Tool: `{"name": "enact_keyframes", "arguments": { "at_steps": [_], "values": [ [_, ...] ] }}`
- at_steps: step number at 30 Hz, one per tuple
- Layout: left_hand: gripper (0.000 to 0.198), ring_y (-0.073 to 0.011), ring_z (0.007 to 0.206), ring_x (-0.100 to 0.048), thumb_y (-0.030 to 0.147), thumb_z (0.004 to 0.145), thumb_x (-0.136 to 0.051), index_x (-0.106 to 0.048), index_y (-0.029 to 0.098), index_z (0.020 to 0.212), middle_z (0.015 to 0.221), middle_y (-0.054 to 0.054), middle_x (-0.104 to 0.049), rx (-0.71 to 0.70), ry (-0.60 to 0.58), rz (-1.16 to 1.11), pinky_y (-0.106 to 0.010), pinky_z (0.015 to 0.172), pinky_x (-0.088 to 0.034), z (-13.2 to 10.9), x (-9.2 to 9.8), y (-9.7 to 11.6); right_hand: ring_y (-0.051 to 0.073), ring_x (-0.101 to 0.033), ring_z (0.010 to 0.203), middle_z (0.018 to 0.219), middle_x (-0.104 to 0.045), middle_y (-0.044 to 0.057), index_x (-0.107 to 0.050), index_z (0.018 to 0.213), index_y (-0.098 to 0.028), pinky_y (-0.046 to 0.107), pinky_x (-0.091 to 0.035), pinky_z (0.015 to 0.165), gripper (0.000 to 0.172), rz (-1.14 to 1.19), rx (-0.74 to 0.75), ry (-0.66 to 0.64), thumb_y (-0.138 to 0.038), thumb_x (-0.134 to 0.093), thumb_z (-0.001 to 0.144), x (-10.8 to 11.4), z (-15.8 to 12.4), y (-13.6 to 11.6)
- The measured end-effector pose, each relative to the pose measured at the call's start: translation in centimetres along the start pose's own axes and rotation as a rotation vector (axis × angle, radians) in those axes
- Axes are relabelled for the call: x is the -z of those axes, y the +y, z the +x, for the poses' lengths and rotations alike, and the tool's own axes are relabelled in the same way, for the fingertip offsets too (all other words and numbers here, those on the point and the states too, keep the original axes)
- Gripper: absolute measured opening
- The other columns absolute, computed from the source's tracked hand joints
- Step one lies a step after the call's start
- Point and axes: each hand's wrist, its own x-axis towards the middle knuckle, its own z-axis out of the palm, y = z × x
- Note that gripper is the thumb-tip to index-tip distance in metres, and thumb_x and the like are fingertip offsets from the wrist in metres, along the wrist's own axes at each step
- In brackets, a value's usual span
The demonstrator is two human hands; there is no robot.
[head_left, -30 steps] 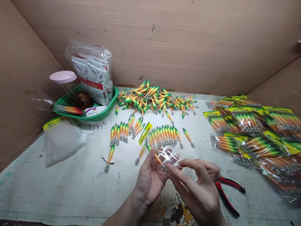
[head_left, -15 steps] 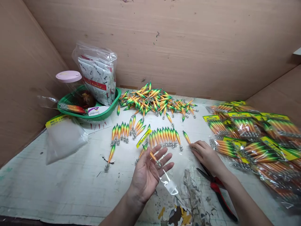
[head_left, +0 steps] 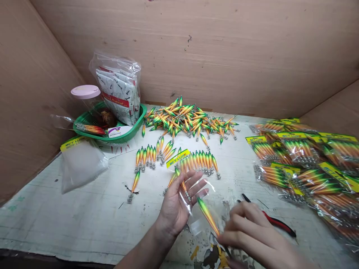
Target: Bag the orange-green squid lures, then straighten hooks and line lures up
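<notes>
Green and orange, the spindle-shaped lure (head_left: pixel 208 216), probably light, stiff, best held mid-body, pointed toward eleven o'clock, the right hand (head_left: pixel 251 229) pinching it, the left hand (head_left: pixel 173 213) clamping a clear plastic bag (head_left: pixel 195 225).

Both hands (head_left: pixel 174 212) hold lures (head_left: pixel 208 216) (green fading to orange).

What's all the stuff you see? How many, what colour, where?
Lure pile: many, green-orange, back
Lure rows: many, green-orange, middle
Lure packs: many, clear and yellow, right
Basket: one, green, left
Packet bag: one, clear and white, in basket
Lid: one, pink, above basket
Brown thing: one, brown, in basket
Red lures: several, red, in basket
Card: one, white, in basket
Flat bags: stack, clear and yellow, near basket
Pliers: one, red-black, right
Table: one, whitish, underneath
Walls: three, brown, around
Left hand: one, bare, middle, with bag and lure
Right hand: one, bare, front right, holding another lure
</notes>
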Motion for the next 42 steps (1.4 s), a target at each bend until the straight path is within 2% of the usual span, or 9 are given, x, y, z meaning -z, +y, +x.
{"name": "enact_keyframes", "arguments": {
  "at_steps": [5,7,10,17,27,32,34,37,42],
  "values": [
    [0.018,-0.0264,0.095,-0.069,0.024,0.086,-0.058,-0.066,0.01,0.095,0.096,-0.013,-0.073,-0.015,-0.008,0.027,-0.04,0.089,-0.054,-0.3,0.3,-0.3,0.023,-0.058,0.09,0.09,-0.071,0.007,-0.066,0.107,-0.016,0.038,-0.034,0.08,0.024,-0.289,-0.059,0.269,-0.018,-0.047,0.093,-3.8,0.8,-0.2],
    [0.017,-0.0265,0.096,-0.069,0.023,0.086,-0.058,-0.065,0.011,0.096,0.095,-0.012,-0.073,-0.039,0.006,0.017,-0.043,0.09,-0.054,-0.3,0.5,-0.3,0.024,-0.057,0.092,0.094,-0.072,0.007,-0.066,0.105,-0.016,0.039,-0.032,0.081,0.023,-0.329,-0.082,0.312,-0.018,-0.046,0.093,-4.3,0.8,-0.3],
    [0.019,-0.0252,0.095,-0.069,0.023,0.089,-0.055,-0.064,0.011,0.1,0.093,-0.012,-0.073,-0.073,0.026,0.001,-0.042,0.09,-0.054,-0.2,0.5,-0.4,0.023,-0.056,0.087,0.089,-0.072,0.006,-0.068,0.097,-0.018,0.039,-0.031,0.079,0.015,-0.372,-0.077,0.383,-0.022,-0.055,0.091,-4.6,0.9,-0.3],
    [0.014,-0.0284,0.099,-0.068,0.02,0.087,-0.058,-0.064,0.014,0.099,0.104,-0.009,-0.071,-0.13,0.03,-0.048,-0.048,0.091,-0.053,-0.4,-0.1,-0.5,0.022,-0.056,0.091,0.089,-0.071,0.007,-0.066,0.086,-0.018,0.04,-0.034,0.085,0.006,-0.421,-0.034,0.379,-0.021,-0.06,0.086,-5.5,1.4,-0.4],
    [0.02,-0.0238,0.097,-0.068,0.024,0.088,-0.056,-0.066,0.012,0.101,0.1,-0.011,-0.072,-0.166,0.017,-0.054,-0.04,0.093,-0.051,0.1,0.7,-0.4,0.022,-0.055,0.095,0.093,-0.07,0.007,-0.063,0.084,-0.019,0.041,-0.036,0.087,0.002,-0.441,-0.027,0.377,-0.02,-0.063,0.082,-5.3,1.3,-0.3],
    [0.02,-0.0249,0.106,-0.065,0.023,0.088,-0.057,-0.064,0.012,0.103,0.106,-0.013,-0.071,-0.175,0.012,-0.039,-0.038,0.094,-0.05,0.3,0.8,-0.3,0.021,-0.056,0.106,0.101,-0.071,0.007,-0.064,0.086,-0.018,0.04,-0.038,0.097,0.01,-0.407,0.111,0.306,-0.012,-0.056,0.083,-4.9,1.0,-0.5],
    [0.02,-0.0253,0.106,-0.065,0.023,0.089,-0.056,-0.064,0.012,0.103,0.108,-0.013,-0.07,-0.167,0.011,-0.041,-0.038,0.094,-0.05,0.1,0.7,-0.3,0.022,-0.059,0.101,0.094,-0.071,0.009,-0.064,0.085,-0.016,0.04,-0.044,0.094,0.016,-0.391,0.151,0.261,-0.007,-0.05,0.083,-4.9,1.3,-0.3],
    [0.022,-0.0259,0.105,-0.065,0.023,0.089,-0.055,-0.063,0.012,0.106,0.112,-0.013,-0.069,-0.107,0.012,-0.041,-0.039,0.093,-0.051,-0.2,0.6,-0.3,0.021,-0.061,0.085,0.081,-0.068,0.009,-0.063,0.08,-0.014,0.04,-0.048,0.083,0.02,-0.411,0.087,0.223,-0.004,-0.047,0.083,-4.9,1.8,0.7],
    [0.026,-0.0256,0.102,-0.066,0.023,0.089,-0.055,-0.063,0.01,0.111,0.109,-0.015,-0.07,-0.027,-0.037,-0.016,-0.039,0.094,-0.051,-0.6,0.6,-0.4,0.02,-0.054,0.078,0.076,-0.063,0.007,-0.065,0.086,-0.015,0.04,-0.044,0.082,0.014,-0.48,0.03,0.252,-0.008,-0.053,0.084,-4.7,2.2,2.0]
  ]
}}
